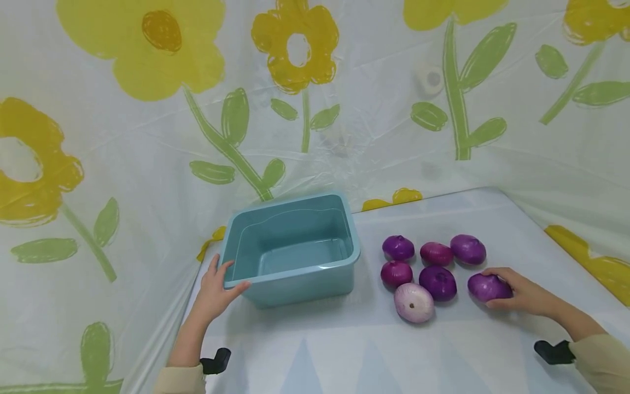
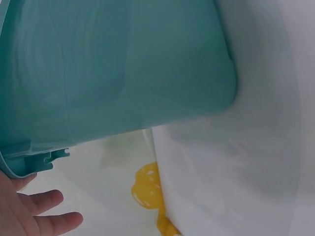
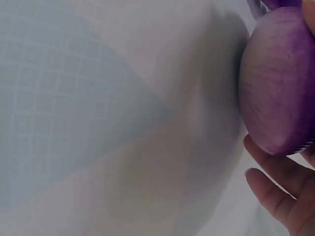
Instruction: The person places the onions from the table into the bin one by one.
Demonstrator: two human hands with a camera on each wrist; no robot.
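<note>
A light-blue plastic basin (image 1: 300,284) stands on the table left of the middle. My left hand (image 1: 214,290) is at its near left corner, fingers and thumb spread along the rim. In the left wrist view, straight fingers (image 2: 47,201) of that hand show beside the basin's outer wall (image 2: 123,64). My right hand (image 1: 524,293) grips a purple onion (image 1: 484,287) from its right side, thumb near and fingers over the far side. The right wrist view shows this onion (image 3: 275,83) close up, low over the tablecloth, two fingertips beneath its edge.
Several other onions sit grouped between basin and right hand, including a dark purple one (image 1: 438,283) and a pale one (image 1: 414,302) with its root end showing. A flower-patterned curtain (image 1: 354,109) hangs behind the white table (image 1: 344,345). The basin holds nothing visible.
</note>
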